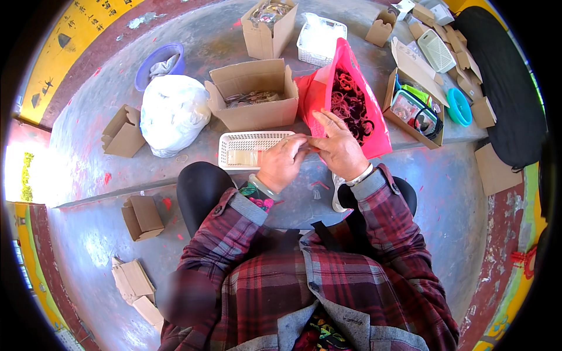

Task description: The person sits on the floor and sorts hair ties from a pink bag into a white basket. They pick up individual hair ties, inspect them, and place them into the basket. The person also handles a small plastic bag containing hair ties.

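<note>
My left hand point(283, 163) is closed in a pinch, its fingertips meeting those of my right hand point(343, 151) over the gap between a basket and a bag. The right hand's thumb and forefinger look pinched too, with its other fingers stretched forward over the bag. What they grip is too small to make out. Beside my left hand stands a low white slotted basket point(225, 153) holding flat pale packets point(243, 158). Just beyond my right hand, a bright pink plastic bag point(379, 133) gapes, full of dark red and black loops point(349, 99).
Behind the basket is an open cardboard box point(254, 115) of small clear packets. A stuffed white plastic bag point(174, 117) and purple basin point(142, 75) stand left. At right are a carton of goods point(391, 93) and a turquoise basket point(459, 107). A ledge edge point(140, 189) crosses the floor.
</note>
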A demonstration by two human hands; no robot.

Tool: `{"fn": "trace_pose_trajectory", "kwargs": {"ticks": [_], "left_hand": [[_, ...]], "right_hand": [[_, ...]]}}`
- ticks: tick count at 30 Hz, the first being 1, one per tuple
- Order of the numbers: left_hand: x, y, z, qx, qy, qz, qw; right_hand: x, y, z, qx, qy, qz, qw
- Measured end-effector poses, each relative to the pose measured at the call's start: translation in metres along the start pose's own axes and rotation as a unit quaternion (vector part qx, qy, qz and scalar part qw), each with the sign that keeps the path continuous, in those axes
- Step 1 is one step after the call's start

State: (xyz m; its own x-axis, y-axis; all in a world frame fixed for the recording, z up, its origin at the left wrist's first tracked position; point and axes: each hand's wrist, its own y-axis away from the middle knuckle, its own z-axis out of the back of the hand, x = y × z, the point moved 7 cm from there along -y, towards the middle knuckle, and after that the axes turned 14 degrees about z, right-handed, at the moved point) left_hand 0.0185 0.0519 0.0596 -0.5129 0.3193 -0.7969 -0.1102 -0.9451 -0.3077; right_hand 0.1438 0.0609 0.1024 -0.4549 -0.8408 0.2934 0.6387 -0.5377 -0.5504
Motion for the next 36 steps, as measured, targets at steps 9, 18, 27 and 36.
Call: {"fn": "trace_pose_trajectory", "kwargs": {"ticks": [9, 18, 27, 36], "left_hand": [[0.01, -0.004, -0.009, 0.353, 0.153, 0.18, 0.905], [0.042, 0.002, -0.029, 0.292, 0.263, 0.296, 0.87], [0.025, 0.002, -0.026, 0.168, -0.018, 0.118, 0.979], [0.056, 0.016, -0.06, 0.354, 0.1, 0.229, 0.901]], "right_hand": [[-0.005, 0.0, 0.004, 0.042, -0.154, -0.003, 0.987], [-0.014, 0.018, -0.015, 0.135, -0.13, -0.054, 0.981], [-0.023, 0.028, -0.027, 0.197, -0.242, -0.259, 0.914], [-0.011, 0.03, -0.051, 0.136, -0.306, -0.223, 0.916]]}}
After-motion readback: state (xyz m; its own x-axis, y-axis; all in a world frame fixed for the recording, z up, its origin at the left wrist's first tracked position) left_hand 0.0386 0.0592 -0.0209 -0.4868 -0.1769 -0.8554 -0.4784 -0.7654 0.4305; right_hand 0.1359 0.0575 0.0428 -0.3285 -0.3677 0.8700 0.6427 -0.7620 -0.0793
